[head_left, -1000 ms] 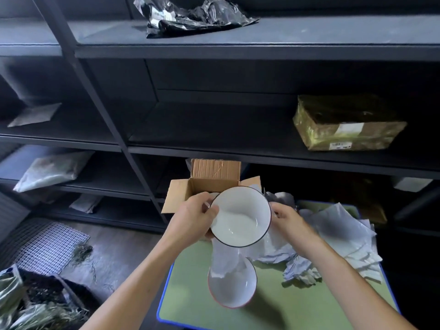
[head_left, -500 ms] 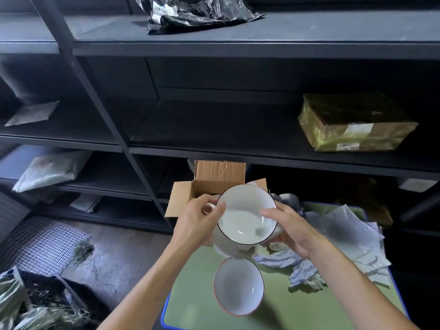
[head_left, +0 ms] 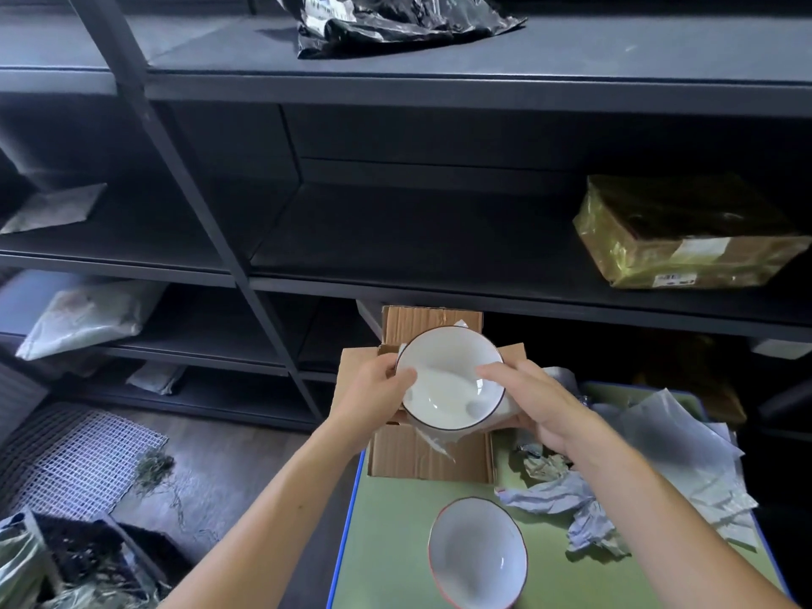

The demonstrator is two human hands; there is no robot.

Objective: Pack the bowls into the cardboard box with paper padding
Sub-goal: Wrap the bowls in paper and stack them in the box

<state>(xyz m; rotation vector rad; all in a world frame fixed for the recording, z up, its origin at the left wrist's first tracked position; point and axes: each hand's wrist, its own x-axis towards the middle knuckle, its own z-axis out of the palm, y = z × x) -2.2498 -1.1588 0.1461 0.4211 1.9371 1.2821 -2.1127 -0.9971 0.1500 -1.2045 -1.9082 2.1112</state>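
**Wrapped bowl held over the box mouth**

I have the dark-rimmed bowl [head_left: 448, 380] between both hands. My left hand [head_left: 373, 397] grips its rim at 9 o'clock with the thumb hooked inside. My right hand [head_left: 531, 402] curls round the 3 o'clock side, with the forefinger over the rim and the other fingers under the bowl. A paper sheet [head_left: 433, 441] shows below the bowl's lower edge.

What matters for the next move is that the bowl hangs over the open cardboard box [head_left: 428, 459]. The back flap shows at 12 o'clock and the front wall at 6. The bowl is round, so it has no long axis to line up, and its mouth tips toward me. I judge the way in to be straight down, with both hands equally near.

Half a second ago the bowl was nearer me, in front of the box, and it has since moved out over the box mouth. A second ago the paper hung over the red-rimmed bowl [head_left: 476, 551]. That bowl now sits uncovered on the green table [head_left: 386, 542] at 6 o'clock, with crumpled paper [head_left: 571, 503] at 4 o'clock.
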